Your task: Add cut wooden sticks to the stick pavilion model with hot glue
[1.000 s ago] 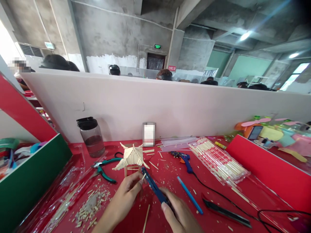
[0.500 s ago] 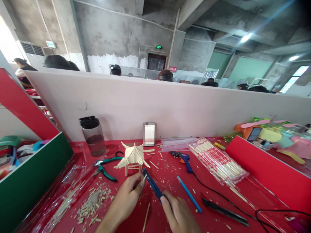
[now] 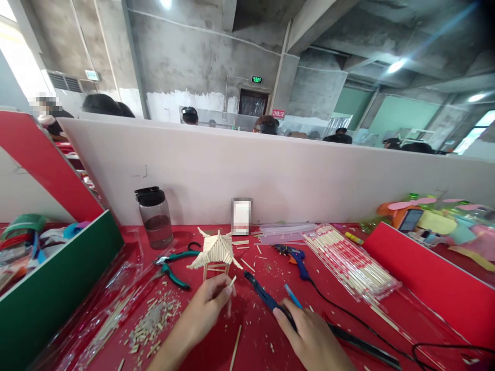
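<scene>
Your left hand [image 3: 214,299] has its fingers closed in a pinch on a short stick [image 3: 232,281], just in front of the small stick pavilion [image 3: 218,250] standing on the bench [image 3: 209,355]. One end pokes clear of your grip, probably so that end stays reachable. Your right hand [image 3: 305,330] is wrapped around a blue tool [image 3: 260,291], its fingers closed on the handle; the tip points away from you, near the stick but apart from it, which likely keeps your knuckles out of the way.

As for containers, the black-lidded bottle [image 3: 154,221] is partly filled with liquid and stands well back, perhaps to avoid knocks. The clear packet [image 3: 351,263] is full of long sticks. Behind its green wall, the box [image 3: 65,288] on your left holds coloured odds and ends, too jumbled to tell apart.
</scene>
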### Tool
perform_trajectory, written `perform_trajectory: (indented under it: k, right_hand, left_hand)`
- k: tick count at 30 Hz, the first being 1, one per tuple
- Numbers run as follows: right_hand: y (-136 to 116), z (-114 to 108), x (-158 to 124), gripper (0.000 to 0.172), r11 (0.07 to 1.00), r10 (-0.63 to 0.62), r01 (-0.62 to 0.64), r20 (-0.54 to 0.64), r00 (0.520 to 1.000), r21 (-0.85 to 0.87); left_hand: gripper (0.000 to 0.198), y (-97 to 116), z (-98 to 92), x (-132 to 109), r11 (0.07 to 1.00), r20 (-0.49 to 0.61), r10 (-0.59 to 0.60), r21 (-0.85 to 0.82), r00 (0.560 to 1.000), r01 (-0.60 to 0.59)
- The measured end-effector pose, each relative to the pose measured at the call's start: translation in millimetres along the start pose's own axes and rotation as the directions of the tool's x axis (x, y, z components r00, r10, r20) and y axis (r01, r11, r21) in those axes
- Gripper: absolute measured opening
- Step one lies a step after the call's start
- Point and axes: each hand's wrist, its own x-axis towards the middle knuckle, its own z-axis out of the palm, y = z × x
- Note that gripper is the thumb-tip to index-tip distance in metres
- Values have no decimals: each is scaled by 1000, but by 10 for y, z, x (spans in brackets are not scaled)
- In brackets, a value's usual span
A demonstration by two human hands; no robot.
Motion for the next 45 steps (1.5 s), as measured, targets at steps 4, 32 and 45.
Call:
perform_trajectory:
  k: [4,32,45]
  right_hand:
    - [1,147,8,51,994,9,-21,-114,993,-103]
    - [-846,-470,761,38,837,-396,412,-121,910,360]
    - [-819,-314,820,28,851,-394,446,-223,892,279]
  left_hand:
    - [45,-14,12,43,999,-21,-30,-42,999,29]
    - [61,9,55,180,983,-125,36,-176,991,-58]
    - [51,-8,37,202,980,-161,3,-196,987,-35]
